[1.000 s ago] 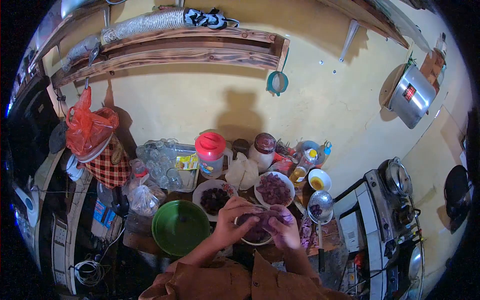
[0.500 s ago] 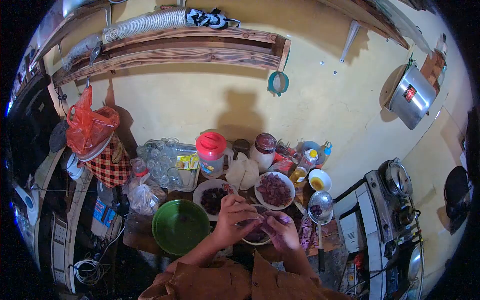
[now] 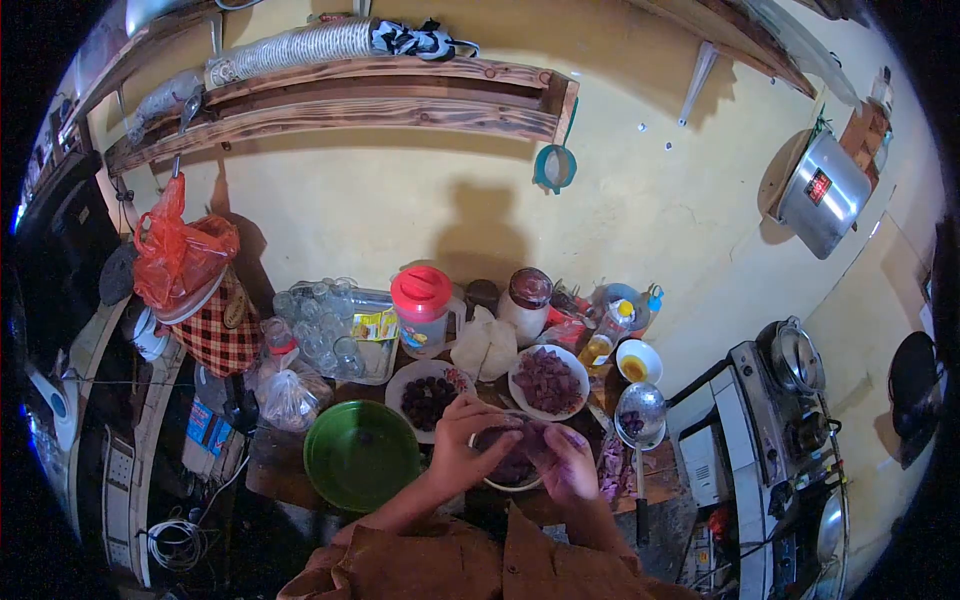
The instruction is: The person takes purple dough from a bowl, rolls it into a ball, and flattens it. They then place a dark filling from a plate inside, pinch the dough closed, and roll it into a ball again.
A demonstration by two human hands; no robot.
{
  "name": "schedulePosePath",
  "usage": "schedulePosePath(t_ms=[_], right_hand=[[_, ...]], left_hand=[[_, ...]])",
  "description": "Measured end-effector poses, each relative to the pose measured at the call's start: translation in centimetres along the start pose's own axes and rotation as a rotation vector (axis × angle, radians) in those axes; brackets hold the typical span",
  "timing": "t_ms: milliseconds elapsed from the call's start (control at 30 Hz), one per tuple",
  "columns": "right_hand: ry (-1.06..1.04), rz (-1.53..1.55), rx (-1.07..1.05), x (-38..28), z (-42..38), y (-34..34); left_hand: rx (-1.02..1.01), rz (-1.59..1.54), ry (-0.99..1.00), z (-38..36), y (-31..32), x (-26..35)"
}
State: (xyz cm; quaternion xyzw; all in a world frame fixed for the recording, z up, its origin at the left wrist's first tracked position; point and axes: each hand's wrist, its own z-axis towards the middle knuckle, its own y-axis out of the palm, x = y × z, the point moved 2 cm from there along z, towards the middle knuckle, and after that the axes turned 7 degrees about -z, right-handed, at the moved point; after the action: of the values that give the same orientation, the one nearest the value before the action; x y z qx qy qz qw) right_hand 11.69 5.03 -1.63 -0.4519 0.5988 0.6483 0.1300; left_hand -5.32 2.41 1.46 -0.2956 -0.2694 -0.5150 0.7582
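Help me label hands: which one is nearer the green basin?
Left. The left hand is just right of the basin; the right hand is farther right, past the left one.

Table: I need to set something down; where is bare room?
A narrow strip left of the green basin, below the plastic bag; a small patch right of the ladle's handle. Toward the wall, plates, jug and jar crowd together.

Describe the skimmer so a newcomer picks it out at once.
Start at the wooden table below the wall shelf and find the person's right hand. Just right of it lies the skimmer, its dark grip nearest the camera. Its silvery round head, holding dark pieces, sets it apart from the white bowl of yellowish liquid behind it.
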Motion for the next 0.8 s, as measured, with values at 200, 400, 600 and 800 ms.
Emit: schedulePosePath(t_ms=[200, 400, 600, 800], right_hand=[[-0.029, -0.111, 0.008, 0.0, -0.1, 0.2], [-0.023, -0.068, 0.034, -0.3, -0.1, 1.0], [-0.01, -0.155, 0.086, 0.2, 0.2, 0.1], [-0.416, -0.694, 0.088, 0.0, 0.2, 2.1]], left_hand=[[0.074, -0.147, -0.226, -0.8, 0.7, -0.4], [0.08, -0.072, -0.119, -0.3, 0.4, 0.7], [0.039, -0.075, -0.155, -1.0, 0.3, -0.6], [0.207, -1.17, -0.66, -1.5, 1.5, -2.8]])
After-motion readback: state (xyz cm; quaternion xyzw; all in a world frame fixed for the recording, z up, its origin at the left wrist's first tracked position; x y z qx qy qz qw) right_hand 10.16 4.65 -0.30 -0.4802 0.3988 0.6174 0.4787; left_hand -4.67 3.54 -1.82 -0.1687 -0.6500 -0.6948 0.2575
